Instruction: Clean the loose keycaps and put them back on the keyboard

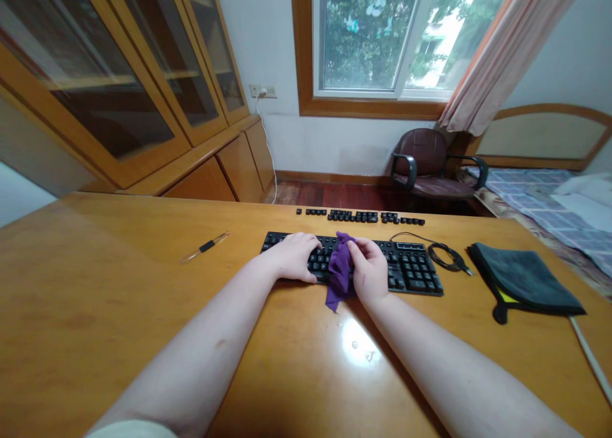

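Left hand [295, 257] lay spread on the keyboard [415, 273]; right hand [371, 271] pinched purple cloth [340, 267], hiding keyboard's middle. Desk [134, 310] beyond: loose keycaps [352, 217]. Left: wire tool [207, 247]. Right: coiled cable [449, 267], dark fabric [530, 278].

A pale, off-white sleeve [134, 429] with a faint greenish tint shows as a narrow, plain curved hem around the left forearm [205, 336]. Below that hem the forearm is bare, broad near the sleeve and narrowing smoothly to a slim wrist. One small, oblong mark [220, 344] lies on its upper side, about halfway along. The right forearm [444, 355] is bare as far as it shows, tapering likewise. The left hand [296, 257] and right hand [370, 269] are ungloved, with slender fingers [306, 239].
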Demonstrator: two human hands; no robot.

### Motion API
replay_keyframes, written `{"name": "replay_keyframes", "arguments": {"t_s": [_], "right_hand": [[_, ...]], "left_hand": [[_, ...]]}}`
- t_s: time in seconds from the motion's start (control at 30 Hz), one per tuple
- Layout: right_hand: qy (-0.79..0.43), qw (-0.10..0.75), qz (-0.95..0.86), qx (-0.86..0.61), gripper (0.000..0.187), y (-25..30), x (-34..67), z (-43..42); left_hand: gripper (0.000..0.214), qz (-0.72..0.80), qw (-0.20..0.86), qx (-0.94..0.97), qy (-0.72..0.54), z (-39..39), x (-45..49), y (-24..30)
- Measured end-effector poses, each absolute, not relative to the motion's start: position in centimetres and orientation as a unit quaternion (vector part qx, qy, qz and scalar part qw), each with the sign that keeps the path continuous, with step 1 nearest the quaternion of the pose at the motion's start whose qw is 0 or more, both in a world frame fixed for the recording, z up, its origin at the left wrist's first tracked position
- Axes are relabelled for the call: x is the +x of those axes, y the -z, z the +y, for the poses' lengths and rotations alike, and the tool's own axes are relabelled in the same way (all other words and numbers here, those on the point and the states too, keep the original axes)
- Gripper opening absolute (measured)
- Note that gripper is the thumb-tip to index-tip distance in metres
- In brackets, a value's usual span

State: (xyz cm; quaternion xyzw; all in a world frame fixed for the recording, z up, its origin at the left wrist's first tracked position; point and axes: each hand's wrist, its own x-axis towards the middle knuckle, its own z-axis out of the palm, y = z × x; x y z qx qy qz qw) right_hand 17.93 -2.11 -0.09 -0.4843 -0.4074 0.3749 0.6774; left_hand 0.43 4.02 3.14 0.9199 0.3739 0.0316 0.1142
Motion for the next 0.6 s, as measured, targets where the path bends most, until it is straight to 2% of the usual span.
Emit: {"name": "replay_keyframes", "arguments": {"t_s": [0.1,0.2,0.33,0.6], "right_hand": [[-0.400,0.662,-0.412,-0.482,0.020,0.3,17.8,-2.0],[-0.410,0.653,-0.413,-0.484,0.019,0.4,17.7,-1.9],[-0.412,0.657,-0.408,-0.482,0.020,0.4,17.6,-1.8],[-0.406,0.647,-0.414,-0.495,0.019,0.1,17.7,-1.9]], "left_hand": [[0.071,0.381,0.122,0.916,-0.021,4.6,-0.3,-4.1],[0.054,0.434,0.130,0.890,-0.043,5.9,0.2,-4.7],[0.041,0.505,0.068,0.860,-0.037,9.2,2.5,-4.0],[0.037,0.533,0.025,0.845,-0.039,13.7,6.5,-1.9]]}}
